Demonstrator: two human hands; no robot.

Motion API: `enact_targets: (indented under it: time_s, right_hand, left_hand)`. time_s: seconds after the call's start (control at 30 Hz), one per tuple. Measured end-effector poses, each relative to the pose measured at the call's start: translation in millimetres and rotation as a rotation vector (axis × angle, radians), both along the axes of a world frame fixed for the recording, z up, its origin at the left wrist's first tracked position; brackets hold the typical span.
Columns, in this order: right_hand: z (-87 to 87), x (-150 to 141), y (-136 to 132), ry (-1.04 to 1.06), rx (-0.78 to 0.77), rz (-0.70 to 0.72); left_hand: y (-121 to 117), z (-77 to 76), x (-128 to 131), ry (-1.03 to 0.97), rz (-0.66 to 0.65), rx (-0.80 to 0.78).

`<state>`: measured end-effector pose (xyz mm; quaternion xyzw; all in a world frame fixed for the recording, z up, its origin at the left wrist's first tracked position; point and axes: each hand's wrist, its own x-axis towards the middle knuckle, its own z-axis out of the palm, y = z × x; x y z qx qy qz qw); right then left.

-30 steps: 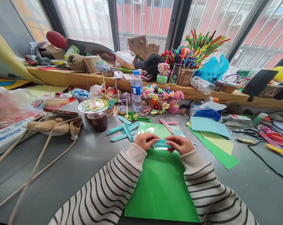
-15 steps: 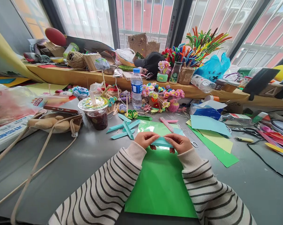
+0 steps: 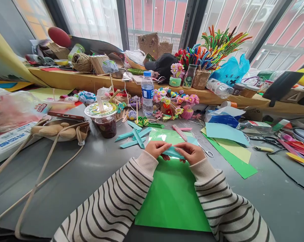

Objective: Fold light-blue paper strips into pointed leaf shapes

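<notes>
My left hand (image 3: 157, 149) and my right hand (image 3: 191, 152) both pinch a small folded light-blue paper piece (image 3: 173, 153) between them, fingers closed on its ends. They hover over a bright green sheet (image 3: 171, 196) lying on the grey table in front of me. Several folded light-blue paper strips (image 3: 134, 137) lie just left of my hands. A pink ruler (image 3: 179, 132) rests on a paler green sheet behind my hands.
An iced drink cup (image 3: 103, 119) and a water bottle (image 3: 147, 93) stand behind the strips. A tan bag with long straps (image 3: 58, 131) lies at left. Blue, yellow and green papers (image 3: 230, 143) spread at right, with scissors (image 3: 206, 152) near them. Craft flowers and pipe cleaners (image 3: 210, 47) crowd the window ledge.
Both hands have kept hold of the blue paper and shifted slightly; my right fingers have pressed along its fold. The view has tilted a little.
</notes>
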<state>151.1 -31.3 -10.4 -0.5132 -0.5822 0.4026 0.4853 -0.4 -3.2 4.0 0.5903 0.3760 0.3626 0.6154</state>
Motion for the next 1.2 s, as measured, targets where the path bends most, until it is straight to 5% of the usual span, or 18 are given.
enact_targets:
  time_s: [0.3,0.67,1.2]
  right_hand:
    - [-4.3,-2,3,-0.118,0.054,0.017]
    - [-4.5,1,3,-0.273,0.211,-0.033]
    - [4.9,1,-2,-0.450,0.470,-0.050]
  left_hand:
    - [2,-6.8,-1,0.067,-0.005,0.043]
    - [2,-0.5,-1,0.079,-0.037,-0.183]
    - [7,-1.6,-3,0.017,-0.122,-0.223]
